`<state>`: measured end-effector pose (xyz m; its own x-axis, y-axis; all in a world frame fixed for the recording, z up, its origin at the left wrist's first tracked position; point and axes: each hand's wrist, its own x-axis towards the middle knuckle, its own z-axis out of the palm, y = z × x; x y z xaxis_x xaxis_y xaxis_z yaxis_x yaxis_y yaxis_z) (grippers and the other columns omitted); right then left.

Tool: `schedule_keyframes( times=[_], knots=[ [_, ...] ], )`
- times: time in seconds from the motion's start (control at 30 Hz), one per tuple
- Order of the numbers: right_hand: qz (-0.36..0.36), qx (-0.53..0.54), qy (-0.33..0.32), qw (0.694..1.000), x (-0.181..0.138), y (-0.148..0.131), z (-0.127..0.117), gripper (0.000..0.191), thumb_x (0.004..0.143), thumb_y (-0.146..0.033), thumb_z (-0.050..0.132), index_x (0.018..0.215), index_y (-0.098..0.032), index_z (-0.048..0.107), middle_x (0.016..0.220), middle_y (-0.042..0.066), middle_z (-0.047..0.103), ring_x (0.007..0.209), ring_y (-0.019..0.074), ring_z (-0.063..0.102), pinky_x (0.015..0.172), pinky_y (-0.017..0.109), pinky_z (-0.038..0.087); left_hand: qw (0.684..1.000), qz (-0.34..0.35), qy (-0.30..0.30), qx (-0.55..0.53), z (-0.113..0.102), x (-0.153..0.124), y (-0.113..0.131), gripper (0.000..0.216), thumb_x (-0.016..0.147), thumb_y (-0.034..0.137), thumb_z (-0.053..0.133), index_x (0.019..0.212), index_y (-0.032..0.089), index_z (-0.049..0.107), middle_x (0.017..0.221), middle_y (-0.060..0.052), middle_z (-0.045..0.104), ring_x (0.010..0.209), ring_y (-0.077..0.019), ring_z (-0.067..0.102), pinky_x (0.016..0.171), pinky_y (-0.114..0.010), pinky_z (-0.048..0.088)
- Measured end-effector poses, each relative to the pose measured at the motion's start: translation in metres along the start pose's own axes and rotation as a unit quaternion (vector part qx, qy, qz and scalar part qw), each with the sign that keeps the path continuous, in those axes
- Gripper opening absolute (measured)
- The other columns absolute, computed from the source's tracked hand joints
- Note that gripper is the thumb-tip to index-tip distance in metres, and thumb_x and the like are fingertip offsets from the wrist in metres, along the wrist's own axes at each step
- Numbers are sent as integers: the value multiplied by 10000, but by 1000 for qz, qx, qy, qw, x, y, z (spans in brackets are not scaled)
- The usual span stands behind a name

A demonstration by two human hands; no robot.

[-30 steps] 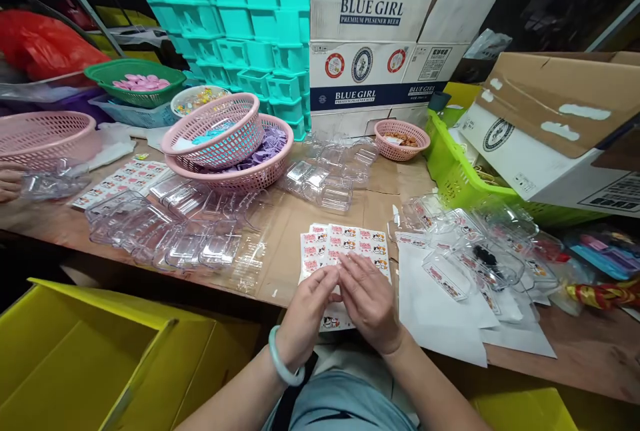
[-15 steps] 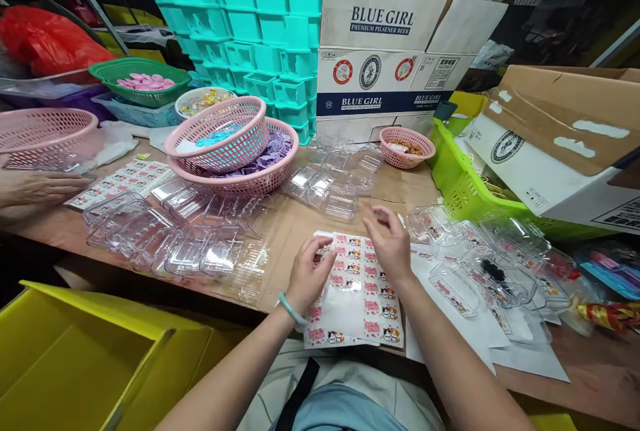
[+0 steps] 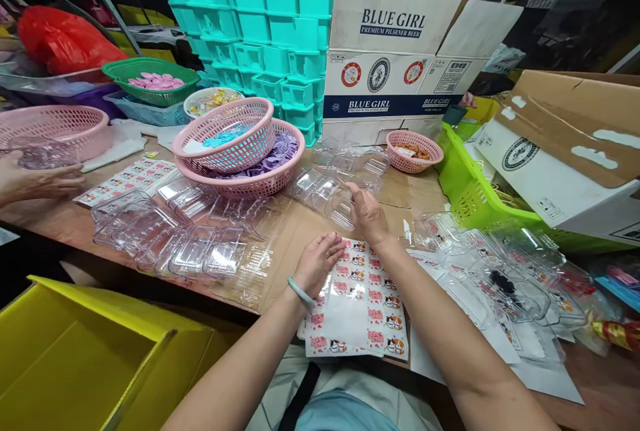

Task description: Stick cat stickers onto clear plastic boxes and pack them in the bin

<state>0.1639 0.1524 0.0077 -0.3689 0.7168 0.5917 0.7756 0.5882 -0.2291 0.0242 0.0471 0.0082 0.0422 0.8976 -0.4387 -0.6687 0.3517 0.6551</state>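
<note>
My left hand point(image 3: 320, 261) lies with fingers stretched out over the upper left of a sheet of cat stickers point(image 3: 345, 324), holding nothing. The sheet, with rows of red lettering and cartoon cats, rests on more sheets at the table's front edge. A bare white patch shows in its middle. Farther forward, my right hand point(image 3: 369, 216) has its fingers closed at the right edge of a clear plastic case point(image 3: 339, 207), the nearest of a group of clear cases. Part of its grip is hidden behind the hand.
Clear cases point(image 3: 183, 247) lie left; stickered cases point(image 3: 480, 244) lie right. Pink baskets point(image 3: 240, 184), a small pink basket point(image 3: 415, 163), a green crate point(image 3: 467, 187) and cartons point(image 3: 380, 77) stand behind. Another person's hand point(image 3: 35, 177) is far left, at a clear case.
My right hand has moved forward and left from above the sticker sheet to the clear cases. My left hand has flattened onto the sheet. The other person's hand has lifted with a clear case.
</note>
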Motion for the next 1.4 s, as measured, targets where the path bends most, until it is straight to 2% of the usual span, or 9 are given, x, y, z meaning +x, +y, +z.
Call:
schedule_keyframes(
  times=[0.23,0.43,0.63,0.73,0.87,0.97,1.07,1.23,1.4],
  knots=[
    [185,246,138,941,-28,-37,-6,495,850,-165,512,1311,-247,349,859,-1,570,773,146,580,785,307,510,987,-76,-82,-116,19,5,4,535,828,635,520,1177,237,443,1009,-90,635,857,-180,672,837,-352,527],
    [239,402,161,869,-60,-56,-10,519,833,-224,596,1276,-262,329,915,8,565,843,131,623,805,293,537,985,-77,-78,-135,17,10,12,387,895,518,502,1160,241,451,957,-66,652,821,-179,683,808,-360,539],
    [264,426,199,842,-55,-59,-15,535,828,-233,621,1263,-294,315,959,4,551,747,106,637,732,265,553,985,-15,-103,-136,26,-10,10,389,840,415,641,1140,203,514,1047,-83,640,1000,-178,650,934,-327,502],
    [275,424,192,841,-50,-56,-27,613,800,-284,673,1306,-292,327,1120,63,549,894,147,649,811,318,552,991,55,-82,-86,20,-17,15,416,794,363,699,1161,240,545,998,-34,638,958,-155,641,891,-313,512],
    [298,334,237,862,-57,-51,-66,244,805,-360,680,995,-215,632,1141,76,558,1074,198,571,930,349,487,994,70,-31,74,-3,-31,20,482,734,342,756,1167,228,580,981,-25,628,850,-126,631,821,-276,512],
    [310,395,113,857,-71,-62,-95,191,812,-386,677,824,-196,671,799,26,629,773,158,611,737,302,524,986,16,-55,156,-14,-43,13,524,731,377,756,1195,211,581,1061,-59,630,837,-138,633,801,-296,510],
    [340,453,-19,824,-83,-78,-106,233,789,-413,699,824,-184,681,672,8,639,625,132,590,607,260,502,982,-14,-79,170,-17,-51,2,541,745,377,744,1229,194,585,1106,-82,624,949,-176,620,853,-324,494],
    [391,460,-66,794,-92,-81,-102,285,763,-450,714,824,-174,679,615,-2,638,561,107,555,546,223,441,985,-65,-103,123,-22,-48,-1,546,760,289,729,1273,181,575,1071,-88,658,1016,-191,608,937,-355,453],
    [371,427,-118,816,-95,-82,-105,287,801,-454,672,782,-168,670,620,4,634,567,109,536,542,226,400,986,-80,-106,101,-26,-44,1,490,776,280,718,1247,197,610,1015,-68,684,951,-144,615,971,-329,411]
  ],
)
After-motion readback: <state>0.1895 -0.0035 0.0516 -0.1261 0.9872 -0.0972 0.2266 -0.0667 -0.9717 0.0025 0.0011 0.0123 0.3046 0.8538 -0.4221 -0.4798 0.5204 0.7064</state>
